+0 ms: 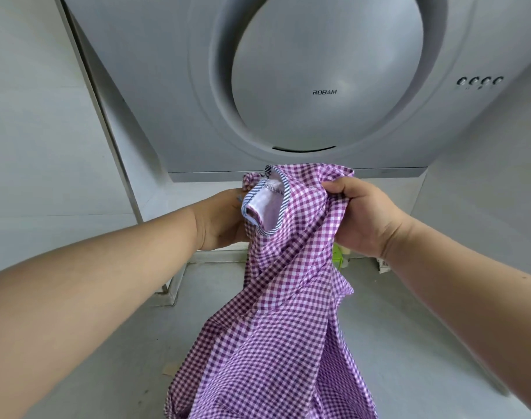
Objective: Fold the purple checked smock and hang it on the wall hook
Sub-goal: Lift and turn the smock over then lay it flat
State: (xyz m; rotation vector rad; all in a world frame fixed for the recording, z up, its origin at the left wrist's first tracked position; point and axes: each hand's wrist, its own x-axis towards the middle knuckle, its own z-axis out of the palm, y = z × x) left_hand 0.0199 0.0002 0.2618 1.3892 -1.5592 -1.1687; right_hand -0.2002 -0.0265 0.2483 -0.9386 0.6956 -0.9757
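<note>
- Right hand (367, 220): I am gripping the purple checked smock (282, 313) at its top edge.
- Left hand (220, 220): I am holding its striped-trimmed opening, fingers hidden.
- Smock: hanging below the grey range hood (318, 86).

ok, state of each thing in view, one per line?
smock: unfolded, held up at the top, hanging loose
left hand: grips smock near striped cuff, fingers hidden
right hand: grips bunched top edge
range hood: mounted on the wall, behind the smock

Silver ROBAM range hood (318, 86) overhead, pale wall panels (31, 131), grey countertop (122, 343), soft daylight
</note>
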